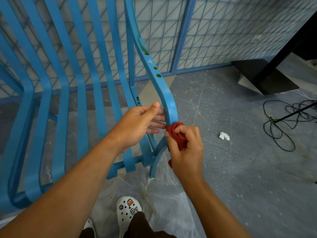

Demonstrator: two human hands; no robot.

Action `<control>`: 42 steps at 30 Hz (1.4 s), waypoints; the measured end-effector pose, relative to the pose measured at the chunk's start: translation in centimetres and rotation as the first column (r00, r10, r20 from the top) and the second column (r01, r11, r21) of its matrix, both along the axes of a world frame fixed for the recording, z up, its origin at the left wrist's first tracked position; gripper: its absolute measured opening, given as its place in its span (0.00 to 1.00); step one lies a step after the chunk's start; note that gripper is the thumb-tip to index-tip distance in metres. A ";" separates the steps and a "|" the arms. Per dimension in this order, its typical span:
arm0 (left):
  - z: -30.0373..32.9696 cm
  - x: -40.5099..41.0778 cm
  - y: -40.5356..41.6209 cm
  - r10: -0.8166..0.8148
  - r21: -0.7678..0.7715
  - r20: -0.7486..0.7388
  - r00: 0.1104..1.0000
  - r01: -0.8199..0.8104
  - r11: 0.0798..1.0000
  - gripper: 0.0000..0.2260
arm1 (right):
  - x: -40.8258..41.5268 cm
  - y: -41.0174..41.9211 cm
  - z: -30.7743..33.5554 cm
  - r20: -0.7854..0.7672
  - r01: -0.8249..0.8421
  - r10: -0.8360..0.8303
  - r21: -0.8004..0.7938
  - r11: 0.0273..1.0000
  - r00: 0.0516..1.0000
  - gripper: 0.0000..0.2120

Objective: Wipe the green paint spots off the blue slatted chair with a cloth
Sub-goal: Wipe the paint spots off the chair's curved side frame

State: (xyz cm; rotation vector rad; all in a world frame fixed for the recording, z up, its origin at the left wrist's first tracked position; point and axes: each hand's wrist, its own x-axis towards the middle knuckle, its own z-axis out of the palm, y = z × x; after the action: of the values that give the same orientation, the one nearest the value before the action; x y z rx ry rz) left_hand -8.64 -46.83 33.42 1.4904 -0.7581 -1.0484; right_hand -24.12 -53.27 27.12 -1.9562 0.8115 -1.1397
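The blue slatted chair (72, 93) fills the left half of the view. Its right armrest (159, 83) curves down toward me and carries green paint spots (158, 75) along its upper part. More green marks show on the side slat (138, 100) behind it. My right hand (186, 152) grips a bunched red cloth (176, 134) and presses it against the armrest's front bend. My left hand (142, 124) has its fingers straight, touching the inner side of the armrest just above the cloth.
A crumpled white scrap (224, 135) lies on the grey floor to the right. Black cables (283, 121) and a black stand base (264, 78) sit farther right. A blue mesh fence (214, 31) stands behind. Clear plastic sheeting (154, 194) covers the floor by my white shoe (128, 210).
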 end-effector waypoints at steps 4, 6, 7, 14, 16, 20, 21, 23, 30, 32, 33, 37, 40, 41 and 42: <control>-0.1 -0.1 0.0 0.015 0.005 -0.003 1.000 -0.015 1.000 0.21 | -0.4 -0.2 0.2 -0.030 -0.007 0.007 -0.021 1.000 1.000 0.11; 0.0 -0.1 -0.1 0.029 0.005 -0.009 1.000 -0.029 1.000 0.21 | 0.0 -0.4 1.4 -0.020 -0.026 0.025 -0.025 0.999 0.999 0.12; 0.1 -0.1 -0.1 0.041 0.004 -0.015 0.999 -0.041 0.999 0.21 | 0.5 -0.7 2.4 -0.024 -0.034 0.034 -0.022 0.999 0.999 0.12; 0.1 0.4 -0.2 0.127 0.019 -0.047 0.991 -0.126 0.992 0.29 | 5.6 -5.1 7.6 -0.164 -0.069 0.051 -0.108 0.992 0.985 0.12; 0.0 0.7 -0.1 0.172 0.023 -0.039 0.984 -0.171 0.985 0.32 | 5.6 -5.3 7.2 -0.151 -0.066 0.049 -0.110 0.992 0.987 0.12; -0.3 1.0 0.0 0.217 0.026 -0.005 0.976 -0.217 0.976 0.34 | 3.8 -3.9 4.4 -0.027 -0.035 0.033 -0.063 0.997 0.999 0.15; -0.3 0.9 0.0 0.204 0.029 0.017 0.979 -0.205 0.978 0.33 | 3.3 -3.3 3.5 0.007 -0.031 0.031 -0.039 0.999 0.999 0.17; -0.5 0.6 0.0 0.149 0.040 0.064 0.987 -0.152 0.988 0.30 | 2.2 -2.0 1.4 0.040 -0.017 0.015 0.038 0.999 0.999 0.20; -1.7 -1.7 -0.5 0.010 0.076 0.217 0.976 -0.027 0.997 0.18 | -0.1 0.4 -6.2 0.028 -0.007 -0.002 0.321 0.947 1.000 0.10; -2.0 -2.0 -0.5 0.011 0.073 0.255 0.967 -0.030 0.997 0.16 | -0.4 0.5 -8.8 -0.067 0.028 -0.001 0.402 0.915 0.998 0.09; -2.0 -2.1 -0.5 0.015 0.065 0.275 0.961 -0.035 0.997 0.15 | -0.4 0.4 -9.7 -0.108 0.036 0.011 0.425 0.904 0.994 0.09; -2.2 -2.0 -0.6 0.024 0.022 0.318 0.948 -0.033 0.999 0.08 | -0.8 -0.6 -9.5 -0.128 -0.003 0.059 0.399 0.917 0.990 0.11; -2.4 -2.1 -0.9 0.048 -0.011 0.330 0.943 -0.047 0.999 0.09 | -1.2 -1.1 -6.9 -0.089 -0.047 0.086 0.373 0.927 0.992 0.14; -2.4 -2.2 -1.1 0.055 -0.020 0.339 0.939 -0.051 0.998 0.08 | -1.2 -1.2 -5.7 -0.065 -0.058 0.086 0.358 0.932 0.994 0.14; -2.4 -2.2 -1.2 0.065 -0.024 0.352 0.934 -0.060 0.998 0.08 | -1.2 -1.4 -4.3 -0.036 -0.070 0.086 0.329 0.942 0.996 0.13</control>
State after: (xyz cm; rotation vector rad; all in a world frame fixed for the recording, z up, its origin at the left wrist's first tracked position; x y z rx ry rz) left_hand -10.88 -48.01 30.97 1.7036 -0.9586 -0.7324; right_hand -25.29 -54.65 22.80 -1.7272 0.8798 -0.8504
